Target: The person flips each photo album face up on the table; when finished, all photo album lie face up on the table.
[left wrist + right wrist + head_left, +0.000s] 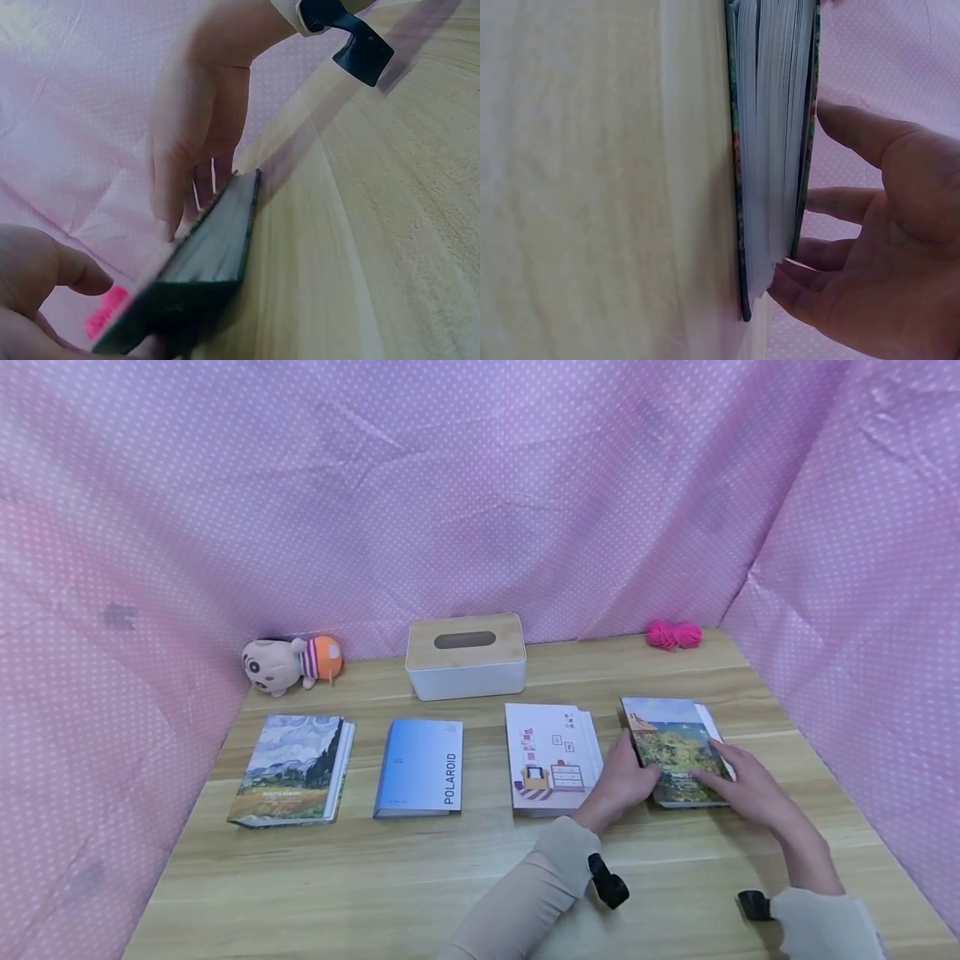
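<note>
A photo album (678, 752) with a painted garden cover lies at the right of the table. My left hand (626, 777) grips its spine side, thumb on the front cover. On the opposite side, my right hand (753, 785) holds the page edge, its thumb also on the cover. The left wrist view shows the dark spine (176, 300) with left fingers (37, 277) around it, and the right hand (195, 120) beyond. In the right wrist view, white pages (772, 150) show between the covers, and the right fingers (825, 255) touch the album's edge.
Beside it lie a white illustrated book (551, 756), a blue POLAROID album (420, 768) and a landscape-covered photo album (288, 768). Along the back are a plush toy (288, 664), a wood-topped tissue box (465, 660) and pink yarn (673, 635). A dotted pink curtain (450, 485) encloses the table.
</note>
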A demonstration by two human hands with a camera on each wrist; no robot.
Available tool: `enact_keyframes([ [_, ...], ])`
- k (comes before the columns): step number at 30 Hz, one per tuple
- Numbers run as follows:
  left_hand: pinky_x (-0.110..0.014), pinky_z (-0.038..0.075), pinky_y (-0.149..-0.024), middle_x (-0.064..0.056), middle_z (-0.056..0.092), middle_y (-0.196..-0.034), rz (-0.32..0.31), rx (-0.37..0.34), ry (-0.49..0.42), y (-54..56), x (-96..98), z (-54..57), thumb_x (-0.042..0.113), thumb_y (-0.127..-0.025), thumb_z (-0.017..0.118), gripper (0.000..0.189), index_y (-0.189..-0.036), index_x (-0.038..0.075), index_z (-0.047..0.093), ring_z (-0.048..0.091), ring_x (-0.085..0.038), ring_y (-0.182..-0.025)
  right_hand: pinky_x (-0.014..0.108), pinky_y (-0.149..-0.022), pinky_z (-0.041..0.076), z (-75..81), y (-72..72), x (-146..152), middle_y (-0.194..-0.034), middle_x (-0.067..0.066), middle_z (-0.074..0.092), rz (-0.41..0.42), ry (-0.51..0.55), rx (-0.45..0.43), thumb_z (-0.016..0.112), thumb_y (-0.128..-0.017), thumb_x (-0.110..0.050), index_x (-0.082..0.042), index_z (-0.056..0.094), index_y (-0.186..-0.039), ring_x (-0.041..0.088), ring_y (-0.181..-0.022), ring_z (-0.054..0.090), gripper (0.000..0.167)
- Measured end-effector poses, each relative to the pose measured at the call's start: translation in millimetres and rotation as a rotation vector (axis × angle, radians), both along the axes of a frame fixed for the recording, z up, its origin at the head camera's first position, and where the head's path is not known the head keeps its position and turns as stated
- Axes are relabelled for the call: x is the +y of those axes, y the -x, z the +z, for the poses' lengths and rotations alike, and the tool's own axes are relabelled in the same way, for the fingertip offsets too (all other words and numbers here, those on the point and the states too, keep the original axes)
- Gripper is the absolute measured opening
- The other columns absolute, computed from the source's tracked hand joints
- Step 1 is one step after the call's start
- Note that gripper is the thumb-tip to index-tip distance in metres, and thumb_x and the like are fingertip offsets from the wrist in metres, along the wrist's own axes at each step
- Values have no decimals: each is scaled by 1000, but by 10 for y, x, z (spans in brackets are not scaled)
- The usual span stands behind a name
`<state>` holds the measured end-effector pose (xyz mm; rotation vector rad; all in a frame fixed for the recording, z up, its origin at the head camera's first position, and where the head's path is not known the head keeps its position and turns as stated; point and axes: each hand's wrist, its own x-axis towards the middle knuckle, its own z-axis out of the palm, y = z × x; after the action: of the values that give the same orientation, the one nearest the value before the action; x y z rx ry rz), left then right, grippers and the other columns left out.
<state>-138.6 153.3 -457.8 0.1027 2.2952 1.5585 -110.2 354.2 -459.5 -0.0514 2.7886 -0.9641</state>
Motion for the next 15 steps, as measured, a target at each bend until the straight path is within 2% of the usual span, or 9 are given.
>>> enact_keyframes([
  [6, -35, 35, -111, -3, 35, -150, -40, 105, 195, -31, -49, 174, 29, -90, 61, 75, -153, 21, 21, 34, -18, -138, 73, -97, 23, 98, 74, -30, -138, 48, 23, 13, -2, 17, 49, -99, -39, 16, 20, -144, 64, -124, 23, 77],
  [11, -33, 38, -108, -3, 35, -147, -109, 245, 333, -42, -177, 332, 35, -91, 59, 72, -152, 18, 24, 35, -17, -135, 74, -96, 24, 232, 192, -72, -138, 48, 23, 33, -51, 66, 48, -99, -38, 15, 21, -144, 65, -123, 24, 74],
  [15, -35, 40, -107, -4, 36, -147, -114, 313, 404, -1, -364, 473, 36, -91, 58, 66, -149, 16, 31, 35, -20, -135, 74, -96, 23, 337, 285, -128, -141, 46, 22, 40, -77, 103, 47, -99, -41, 11, 21, -146, 65, -125, 22, 75],
])
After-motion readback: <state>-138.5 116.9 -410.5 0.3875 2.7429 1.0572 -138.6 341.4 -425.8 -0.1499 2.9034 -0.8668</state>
